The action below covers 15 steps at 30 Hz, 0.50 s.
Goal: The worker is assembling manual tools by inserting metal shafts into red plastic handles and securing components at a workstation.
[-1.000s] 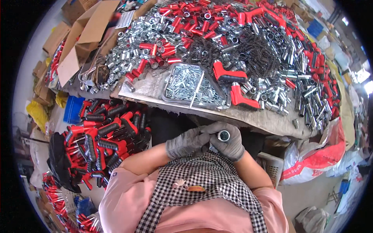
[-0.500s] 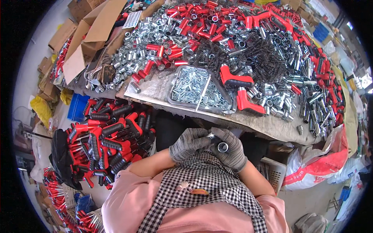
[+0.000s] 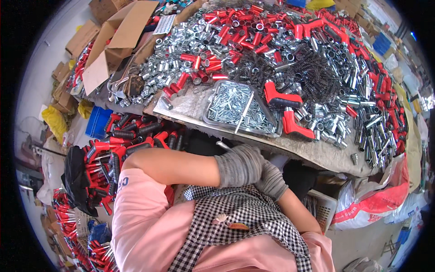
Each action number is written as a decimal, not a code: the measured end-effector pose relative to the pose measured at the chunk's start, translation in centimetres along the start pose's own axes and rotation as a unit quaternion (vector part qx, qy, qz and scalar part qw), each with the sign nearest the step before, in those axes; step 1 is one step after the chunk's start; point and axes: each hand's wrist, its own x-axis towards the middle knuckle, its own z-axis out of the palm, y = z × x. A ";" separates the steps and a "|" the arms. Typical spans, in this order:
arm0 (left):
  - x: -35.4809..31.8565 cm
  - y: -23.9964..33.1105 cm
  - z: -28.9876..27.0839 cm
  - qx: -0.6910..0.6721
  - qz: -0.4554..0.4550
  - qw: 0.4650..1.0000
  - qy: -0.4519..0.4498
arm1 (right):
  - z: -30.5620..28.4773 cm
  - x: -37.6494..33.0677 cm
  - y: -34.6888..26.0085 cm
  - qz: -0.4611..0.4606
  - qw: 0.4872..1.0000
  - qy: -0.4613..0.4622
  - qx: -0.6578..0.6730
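**Metal part hidden between two gloved hands below the tabletop edge**

Metal part: I see only a thin silver sliver [image 3: 223, 145] poking out just above my left hand [image 3: 239, 165], so I cannot say what kind of piece it is. It sits just below the front edge of the tabletop [image 3: 317, 152], close under the metal tray [image 3: 213, 119].

Both hands wear grey knit gloves and are pressed together over my lap. My left hand lies on top with its grip curled closed, but the glove hides what it closes on, so I cannot tell whether it grasps the sliver. My right hand [image 3: 271, 181] is tucked beneath and behind the left; its fingers are out of sight, and I cannot tell the state of its grip.

The tray, holding small silver pins, rests on the tabletop right at that front edge. Just beside the tray to the right lie two red T-shaped handles [image 3: 283, 99]. Beyond the tray the tabletop is heaped with silver tubes [image 3: 190, 43], red sleeves [image 3: 235, 34] and dark springs [image 3: 312, 75]. Left of the tray, below the tabletop, a pile of red and black handles [image 3: 122, 136] lies near my left elbow. A checked apron [image 3: 244, 222] covers my front.
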 end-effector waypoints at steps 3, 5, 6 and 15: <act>-0.2 0.7 0.9 0.049 0.055 0.987 0.146 | 1.2 -0.4 1.5 -0.072 0.997 -0.018 0.006; -0.1 1.1 0.8 -0.015 0.023 0.997 0.068 | 0.7 -1.1 -0.1 -0.072 0.997 -0.008 0.013; -0.1 1.1 0.5 -0.047 0.011 0.998 0.030 | 0.4 -1.4 -0.6 -0.068 0.997 0.013 0.019; -1.4 0.6 0.1 0.121 0.200 0.827 0.511 | 2.0 -0.5 1.2 0.180 0.792 -0.074 0.578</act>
